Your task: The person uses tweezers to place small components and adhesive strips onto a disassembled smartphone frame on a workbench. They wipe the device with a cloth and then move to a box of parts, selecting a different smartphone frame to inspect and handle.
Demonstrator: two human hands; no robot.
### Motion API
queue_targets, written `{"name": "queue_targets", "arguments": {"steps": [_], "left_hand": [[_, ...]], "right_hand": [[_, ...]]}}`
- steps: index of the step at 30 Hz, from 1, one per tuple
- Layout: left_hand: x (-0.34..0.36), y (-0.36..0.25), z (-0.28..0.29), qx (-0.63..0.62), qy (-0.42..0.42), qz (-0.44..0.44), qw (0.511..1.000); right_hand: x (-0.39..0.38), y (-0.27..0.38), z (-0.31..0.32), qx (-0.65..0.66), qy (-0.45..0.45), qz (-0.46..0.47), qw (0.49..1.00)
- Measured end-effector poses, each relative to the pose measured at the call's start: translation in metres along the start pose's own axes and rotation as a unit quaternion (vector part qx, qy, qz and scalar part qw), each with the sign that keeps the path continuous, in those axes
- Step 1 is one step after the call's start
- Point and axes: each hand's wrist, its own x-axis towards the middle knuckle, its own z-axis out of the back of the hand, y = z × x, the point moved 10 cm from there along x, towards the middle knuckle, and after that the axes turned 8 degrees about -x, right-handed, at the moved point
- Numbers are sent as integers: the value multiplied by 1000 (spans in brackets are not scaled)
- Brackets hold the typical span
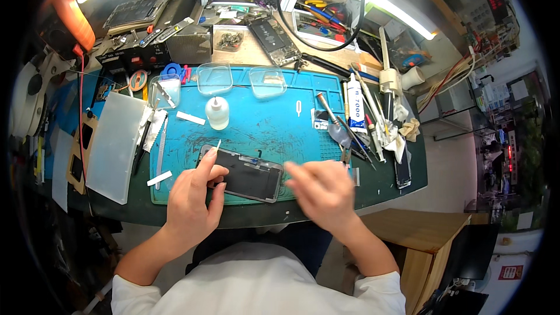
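A dark phone screen assembly (248, 179) lies on the blue work mat, back side up, with a small flex cable rising from its upper edge. At its left end is my left hand (195, 189); its index finger stretches upward, the other fingertips and thumb bend over the screen's edge. A small pale sliver (219, 143) shows at the index fingertip; whether it is stuck there cannot be made out. Just right of the screen hovers my right hand (326, 192), its fingers smeared by motion. Beyond the screen stands a translucent dispenser bottle (217, 114).
Clear plastic trays (214, 78) line the mat's far side. White strips (191, 118) and tweezers (160, 151) lie to the left, beside a frosted sheet (116, 146). On the right are screwdrivers, a glue tube (355, 105) and a phone (402, 169). An opened phone (271, 38) sits farther back.
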Motion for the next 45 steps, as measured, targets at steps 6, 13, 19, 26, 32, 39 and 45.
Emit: {"name": "queue_targets", "arguments": {"steps": [6,13,19,26,32,39,45], "left_hand": [[5,-12,4,-14,-8,-45,999],[2,4,6,-308,-8,128,943],[-17,15,-2,-418,13,231,878],[0,5,-1,-333,19,184,925],[45,-6,-39,-388,67,219,893],[32,-29,-37,-289,117,199,929],[-41,32,124,-50,-160,237,957]], "right_hand": [[-43,-123,37,-201,107,-242,943],[-48,-133,58,-154,27,-263,952],[-85,-122,81,72,-148,-343,925],[-128,-130,76,180,-210,-362,890],[-145,-133,85,190,-229,-357,885],[-202,-159,91,186,-244,-358,882],[-203,-160,94,175,-236,-382,876]]}}
